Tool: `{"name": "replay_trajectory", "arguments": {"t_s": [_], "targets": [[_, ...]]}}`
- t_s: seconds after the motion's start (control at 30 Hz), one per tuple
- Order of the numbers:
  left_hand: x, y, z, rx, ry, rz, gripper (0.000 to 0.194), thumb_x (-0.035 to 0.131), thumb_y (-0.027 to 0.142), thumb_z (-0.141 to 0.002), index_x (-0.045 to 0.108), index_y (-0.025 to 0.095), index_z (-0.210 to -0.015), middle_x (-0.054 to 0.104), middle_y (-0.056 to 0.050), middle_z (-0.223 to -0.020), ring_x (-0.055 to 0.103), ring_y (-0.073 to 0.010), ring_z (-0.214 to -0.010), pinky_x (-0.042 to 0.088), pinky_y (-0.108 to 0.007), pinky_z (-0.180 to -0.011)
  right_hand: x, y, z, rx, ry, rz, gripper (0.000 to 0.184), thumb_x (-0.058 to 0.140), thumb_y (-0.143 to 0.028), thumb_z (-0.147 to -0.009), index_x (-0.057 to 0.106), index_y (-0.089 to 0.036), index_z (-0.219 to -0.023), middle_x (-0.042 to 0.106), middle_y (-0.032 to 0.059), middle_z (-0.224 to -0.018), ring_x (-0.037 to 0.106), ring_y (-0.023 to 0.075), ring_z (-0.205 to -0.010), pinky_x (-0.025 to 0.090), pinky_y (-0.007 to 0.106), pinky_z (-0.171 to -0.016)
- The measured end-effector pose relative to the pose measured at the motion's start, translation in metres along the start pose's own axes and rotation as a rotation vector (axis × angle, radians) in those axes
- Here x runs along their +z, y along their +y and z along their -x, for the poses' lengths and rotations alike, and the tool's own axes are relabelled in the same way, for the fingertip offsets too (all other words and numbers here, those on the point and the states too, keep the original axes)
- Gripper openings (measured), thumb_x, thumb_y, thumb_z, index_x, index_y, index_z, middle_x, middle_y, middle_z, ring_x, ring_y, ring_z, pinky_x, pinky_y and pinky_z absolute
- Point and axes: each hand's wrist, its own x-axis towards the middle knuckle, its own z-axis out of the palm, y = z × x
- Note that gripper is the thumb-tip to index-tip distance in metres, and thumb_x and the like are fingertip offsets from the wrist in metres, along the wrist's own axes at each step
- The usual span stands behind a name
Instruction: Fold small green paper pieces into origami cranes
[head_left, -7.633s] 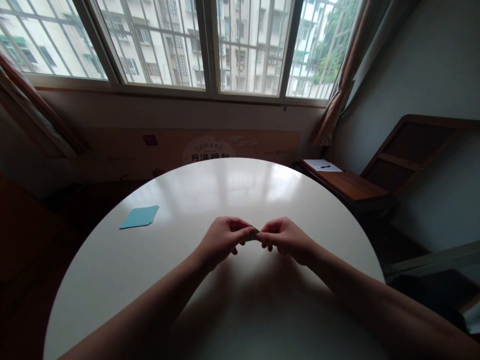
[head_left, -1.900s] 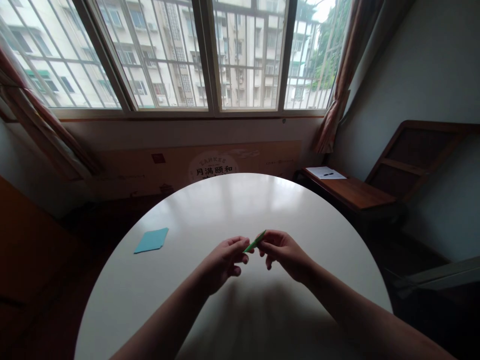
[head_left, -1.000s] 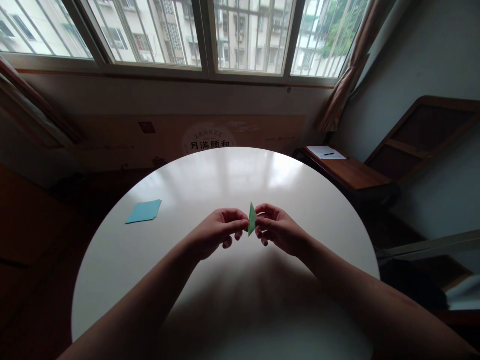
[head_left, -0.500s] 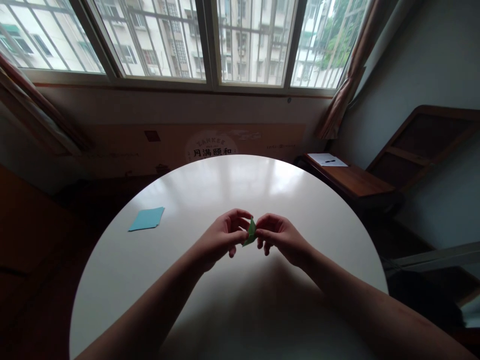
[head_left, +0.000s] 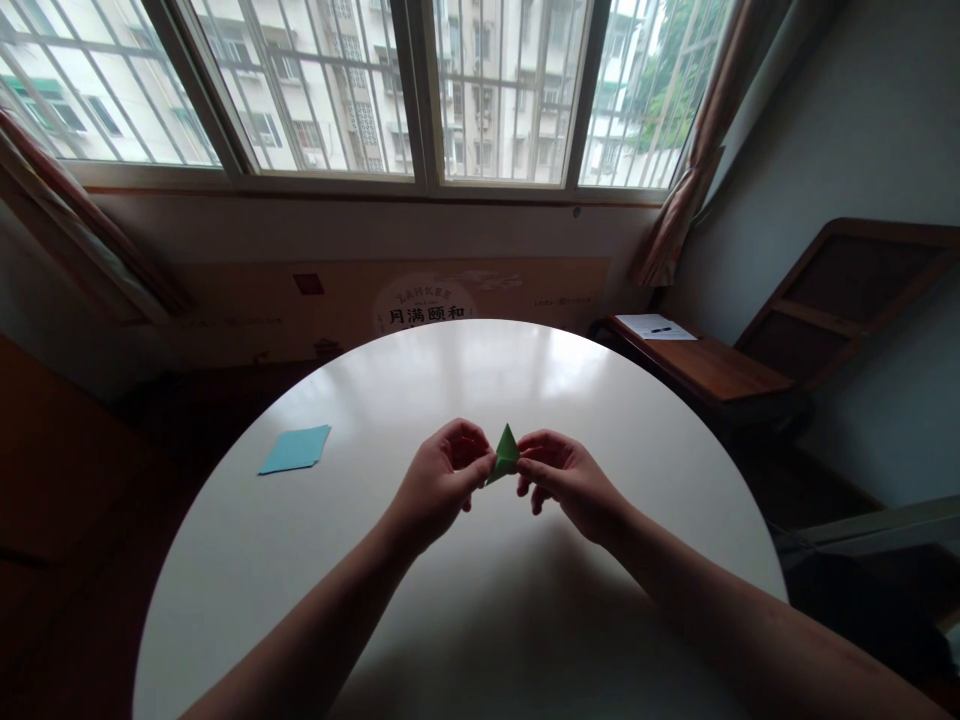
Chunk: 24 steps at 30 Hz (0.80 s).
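Observation:
A small piece of folded green paper [head_left: 506, 452] is held up over the table between my two hands, with a pointed tip upward and another point at its lower left. My left hand [head_left: 448, 474] pinches its left side between thumb and fingers. On the other side, my right hand [head_left: 564, 472] grips the right edge in a pinch, its lower fingers loosely curled. Part of the paper's edges is covered by my fingertips. Off to the left, a stack of light blue square paper [head_left: 295, 449] lies flat on the white round table [head_left: 315, 560].
Behind the table stands a long printed cardboard panel [head_left: 337, 295] under the barred window [head_left: 495, 100]. At the right is a wooden chair [head_left: 739, 367] bearing a white sheet [head_left: 645, 326] and a pen [head_left: 661, 330]. Curtains [head_left: 686, 215] hang at both sides.
The green paper, earlier a narrow sliver seen edge-on between my hands, has turned and opened into a wider pointed shape. Both hands keep hold of it. The blue stack has stayed put.

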Motion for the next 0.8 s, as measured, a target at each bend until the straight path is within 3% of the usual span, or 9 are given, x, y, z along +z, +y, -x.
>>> {"name": "replay_trajectory", "arguments": {"t_s": [0.17, 0.37, 0.63, 0.8], "targets": [[0.0023, -0.0003, 0.0015, 0.114, 0.061, -0.189, 0.005, 0.066, 0.02, -0.078, 0.062, 0.017, -0.079, 0.064, -0.003, -0.076, 0.058, -0.0154, -0.066, 0.043, -0.019, -0.043, 0.0025, -0.0025, 0.0004, -0.034, 0.056, 0.027, 0.026, 0.084, -0.033, -0.072, 0.071, -0.018, -0.089, 0.071, 0.0032, -0.076, 0.064, 0.0149, -0.061, 0.049, 0.022, -0.043], [0.0043, 0.0009, 0.0025, 0.139, 0.106, -0.195, 0.009, 0.072, 0.026, -0.077, 0.07, 0.018, -0.078, 0.066, -0.005, -0.076, 0.061, -0.0187, -0.072, 0.045, -0.022, -0.049, 0.0035, -0.0019, -0.0003, -0.068, 0.097, 0.038, 0.023, 0.083, -0.033, -0.072, 0.071, -0.018, -0.086, 0.071, 0.004, -0.076, 0.065, 0.0168, -0.063, 0.05, 0.022, -0.043], [0.0037, 0.0006, 0.0052, 0.22, 0.029, -0.287, 0.018, 0.066, 0.023, -0.083, 0.075, 0.02, -0.099, 0.064, -0.011, -0.114, 0.065, -0.0206, -0.084, 0.05, -0.024, -0.052, -0.0007, -0.0006, 0.0001, -0.185, 0.145, 0.081, 0.019, 0.082, -0.032, -0.074, 0.072, -0.02, -0.084, 0.065, 0.0015, -0.069, 0.063, 0.0167, -0.065, 0.052, 0.023, -0.045], [0.0071, 0.0001, 0.0095, 0.344, 0.054, -0.37, 0.016, 0.072, 0.027, -0.082, 0.076, 0.022, -0.096, 0.063, -0.012, -0.116, 0.064, -0.0195, -0.082, 0.053, -0.028, -0.059, 0.0031, -0.0044, 0.0032, -0.164, 0.107, 0.021, 0.018, 0.083, -0.029, -0.073, 0.073, -0.02, -0.085, 0.066, 0.0012, -0.07, 0.061, 0.0151, -0.062, 0.051, 0.023, -0.043]]}}
